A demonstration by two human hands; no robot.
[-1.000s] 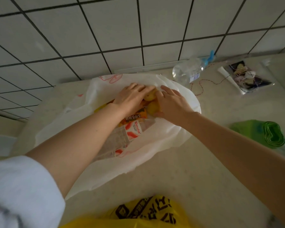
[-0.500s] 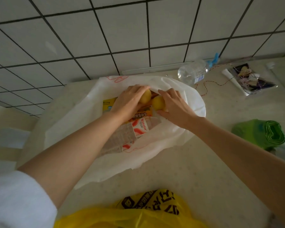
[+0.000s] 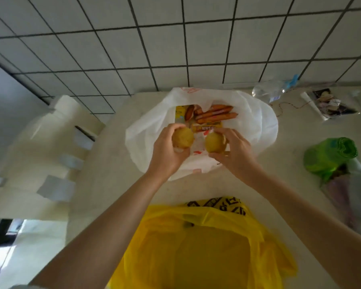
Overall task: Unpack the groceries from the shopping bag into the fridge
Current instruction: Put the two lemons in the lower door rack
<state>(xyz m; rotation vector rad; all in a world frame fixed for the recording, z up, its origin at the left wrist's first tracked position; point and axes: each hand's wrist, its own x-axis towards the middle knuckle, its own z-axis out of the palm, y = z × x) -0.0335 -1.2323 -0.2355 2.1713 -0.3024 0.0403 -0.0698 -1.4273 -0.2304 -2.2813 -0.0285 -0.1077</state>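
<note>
Two round, dull-yellow potatoes, one (image 3: pixel 182 137) gripped in left hand (image 3: pixel 166 152), other (image 3: pixel 214 142) in right hand (image 3: pixel 236 152), above white shopping bag (image 3: pixel 146 132).

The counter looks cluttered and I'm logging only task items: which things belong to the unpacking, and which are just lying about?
Part of the job:
white shopping bag
potato in the left hand
potato in the right hand
sausage packs in the bag

Lying about:
yellow bag
green bag roll
water bottle
clear packet
</note>
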